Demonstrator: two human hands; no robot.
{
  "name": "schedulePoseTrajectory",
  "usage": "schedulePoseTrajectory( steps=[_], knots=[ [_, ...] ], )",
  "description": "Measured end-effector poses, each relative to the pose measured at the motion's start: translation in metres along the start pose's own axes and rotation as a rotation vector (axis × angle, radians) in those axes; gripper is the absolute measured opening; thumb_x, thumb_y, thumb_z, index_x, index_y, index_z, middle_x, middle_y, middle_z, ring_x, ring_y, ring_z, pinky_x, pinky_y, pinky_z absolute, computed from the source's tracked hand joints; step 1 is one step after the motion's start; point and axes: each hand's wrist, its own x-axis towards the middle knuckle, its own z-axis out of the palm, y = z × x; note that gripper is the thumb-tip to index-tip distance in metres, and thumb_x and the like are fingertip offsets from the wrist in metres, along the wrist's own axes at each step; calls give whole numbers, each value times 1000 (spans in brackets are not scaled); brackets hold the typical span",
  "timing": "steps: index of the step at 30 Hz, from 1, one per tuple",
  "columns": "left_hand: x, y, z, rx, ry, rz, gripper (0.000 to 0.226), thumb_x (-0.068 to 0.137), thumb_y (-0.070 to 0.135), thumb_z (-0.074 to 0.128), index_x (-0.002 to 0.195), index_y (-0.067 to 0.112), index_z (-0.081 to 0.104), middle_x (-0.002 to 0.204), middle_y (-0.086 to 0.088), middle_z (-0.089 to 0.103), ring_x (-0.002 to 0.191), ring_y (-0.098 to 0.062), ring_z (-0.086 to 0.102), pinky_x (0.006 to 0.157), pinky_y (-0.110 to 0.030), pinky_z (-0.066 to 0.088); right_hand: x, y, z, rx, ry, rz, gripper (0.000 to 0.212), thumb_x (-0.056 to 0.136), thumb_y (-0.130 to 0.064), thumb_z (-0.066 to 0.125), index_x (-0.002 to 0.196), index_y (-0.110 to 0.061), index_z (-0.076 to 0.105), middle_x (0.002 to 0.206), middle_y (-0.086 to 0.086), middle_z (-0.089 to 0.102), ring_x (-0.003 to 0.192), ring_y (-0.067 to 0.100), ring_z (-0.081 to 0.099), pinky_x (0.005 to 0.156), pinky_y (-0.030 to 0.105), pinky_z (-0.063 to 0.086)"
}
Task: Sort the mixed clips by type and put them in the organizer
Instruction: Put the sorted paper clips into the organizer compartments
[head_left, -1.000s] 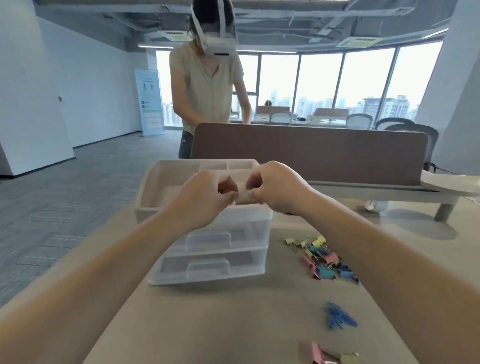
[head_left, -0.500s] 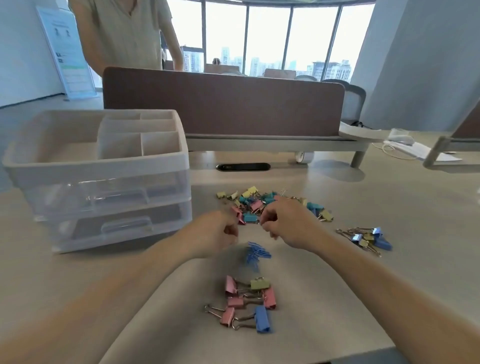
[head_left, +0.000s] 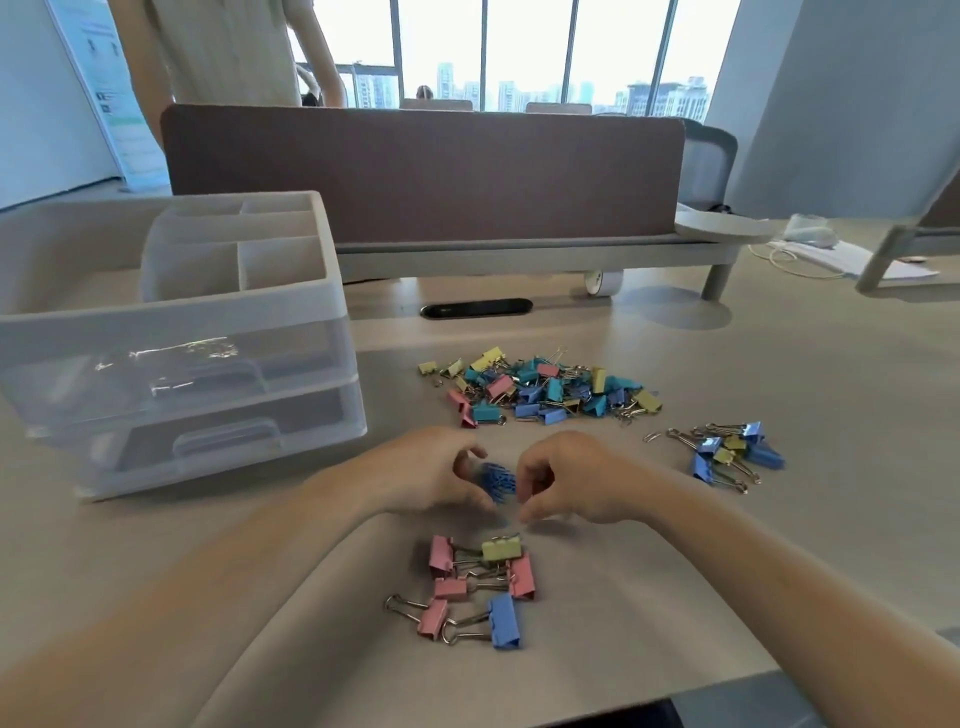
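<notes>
Both hands are hovering low over the worktop (head_left: 779, 364) near the middle of the view, curled toward each other around a small bunch of blue paper clips (head_left: 497, 482). The left hand (head_left: 431, 470) is sitting at 9 o'clock from that bunch, thumb and fingers arched apart, with the clips lying in the gap just off its fingertips. The right hand (head_left: 566, 478) is sitting at 3 o'clock from the bunch, its thumb and forefinger drawn close together just beside the clips' right edge; whether that grip is actually pinching a clip cannot be told. The left grip is standing open, holding nothing that shows.

The blue paper clips are resting on the worktop between the two hands, apparently untouched by the left one.

At 6 o'clock from the hands, a small group of binder clips (head_left: 475, 587) is lying spread out: mostly pink, one yellow, one blue, wire handles splayed. At 12 o'clock, well beyond the hands, the large mixed pile of clips (head_left: 540, 387) is lying in teal, blue, yellow and pink. At 3 o'clock, apart from the right hand, a smaller cluster of blue and yellow binder clips (head_left: 727, 452) is lying.

The translucent organizer (head_left: 171, 343) is standing at 10 o'clock, with divided compartments on top and two drawers shut below.
</notes>
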Motion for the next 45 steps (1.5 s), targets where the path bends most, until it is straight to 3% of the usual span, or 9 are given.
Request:
schedulePoseTrajectory(
  steps=[5,7,12,15,21,26,32,41,45],
  knots=[
    [6,2,-2,50,7,87,38,78,47,76,106,26,64,88,8,58,78,-11,52,71,-35,46,1,-1,7,15,-47,-67,11,83,-30,76,92,-27,72,90,-13,62,87,9,57,74,24,44],
    [8,1,0,80,2,101,32,80,42,75,107,27,64,88,5,56,81,-16,52,72,-38,45,2,-3,9,-9,-69,-72,11,84,-27,75,95,-26,72,93,-10,64,88,11,58,74,25,44],
    [11,3,4,116,-2,111,34,87,31,70,121,31,66,92,-1,56,84,-20,51,72,-35,43,8,-2,12,-28,-65,-57,8,85,-24,73,94,-22,73,89,-8,66,85,12,59,69,26,40],
    [11,1,6,81,40,125,33,85,29,72,117,29,68,92,5,58,83,-16,53,73,-33,45,11,3,10,-47,-10,-5,3,86,-24,72,88,-23,71,87,-9,64,84,13,59,72,26,43],
    [10,-3,8,71,83,128,29,96,28,59,123,20,66,110,4,62,89,-6,51,75,-23,40,20,10,10,-102,83,84,18,85,-28,72,75,-31,57,86,-7,63,85,15,59,75,31,52],
    [6,-6,-3,92,-16,122,46,90,31,68,133,16,58,107,5,55,88,-6,49,70,-17,37,18,11,2,-14,114,109,16,85,-27,74,86,-26,58,86,-9,57,82,12,55,65,23,42],
    [10,-2,-1,136,7,156,46,83,29,75,127,20,63,114,-1,63,97,-13,55,85,-32,49,26,3,7,-131,64,99,45,81,-39,76,119,-21,61,112,-4,61,98,16,56,87,33,50],
    [17,1,12,75,118,53,28,83,28,74,109,16,69,105,-2,66,92,-19,59,80,-35,51,32,-8,9,-88,86,136,25,85,-24,74,108,-15,68,103,3,66,90,19,62,77,31,52],
    [18,2,15,73,131,34,21,84,26,73,102,16,70,100,-3,67,89,-21,61,80,-39,52,37,-12,11,-90,74,139,13,86,-17,70,99,-14,71,91,6,71,83,20,66,59,23,45]
  ],
)
